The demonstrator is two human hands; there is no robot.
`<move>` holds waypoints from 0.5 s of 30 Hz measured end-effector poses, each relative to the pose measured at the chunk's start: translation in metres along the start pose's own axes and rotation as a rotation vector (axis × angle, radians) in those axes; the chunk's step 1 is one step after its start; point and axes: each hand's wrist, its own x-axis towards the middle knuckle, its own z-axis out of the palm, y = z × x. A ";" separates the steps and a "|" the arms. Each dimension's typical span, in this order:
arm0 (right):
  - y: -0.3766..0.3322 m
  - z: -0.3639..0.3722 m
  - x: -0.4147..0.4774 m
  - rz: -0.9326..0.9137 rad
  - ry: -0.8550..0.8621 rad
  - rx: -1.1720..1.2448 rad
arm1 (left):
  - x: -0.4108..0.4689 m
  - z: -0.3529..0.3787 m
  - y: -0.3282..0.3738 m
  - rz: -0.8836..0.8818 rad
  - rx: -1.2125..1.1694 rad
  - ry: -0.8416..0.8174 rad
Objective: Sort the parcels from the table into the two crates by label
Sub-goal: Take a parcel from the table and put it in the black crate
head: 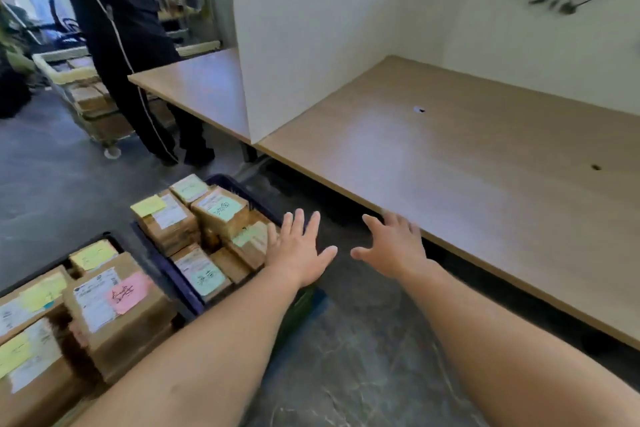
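Head view: both hands are spread, holding nothing, the left hand [298, 250] over the blue crate's [225, 180] right rim, the right hand [393, 246] just beside the table [450, 156] edge; the parcels [221, 210] lie left, filling that crate and the black crate [114, 238].

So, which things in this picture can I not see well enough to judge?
All in the head view:
- Writing on the coloured labels: too small and blurred to read.
- Blue crate: its near corner is hidden behind the left hand and forearm.
- Dark crate: cut off by the left and bottom edges.
- Table: its right end is cut off by the frame edge, and part lies behind the white divider.
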 end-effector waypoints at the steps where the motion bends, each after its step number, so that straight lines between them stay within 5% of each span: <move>1: 0.022 -0.006 0.000 0.023 0.013 -0.002 | 0.008 -0.002 0.021 0.028 0.024 0.012; 15: 0.283 -0.059 -0.058 0.498 0.178 0.066 | 0.071 0.007 0.305 0.481 0.152 0.019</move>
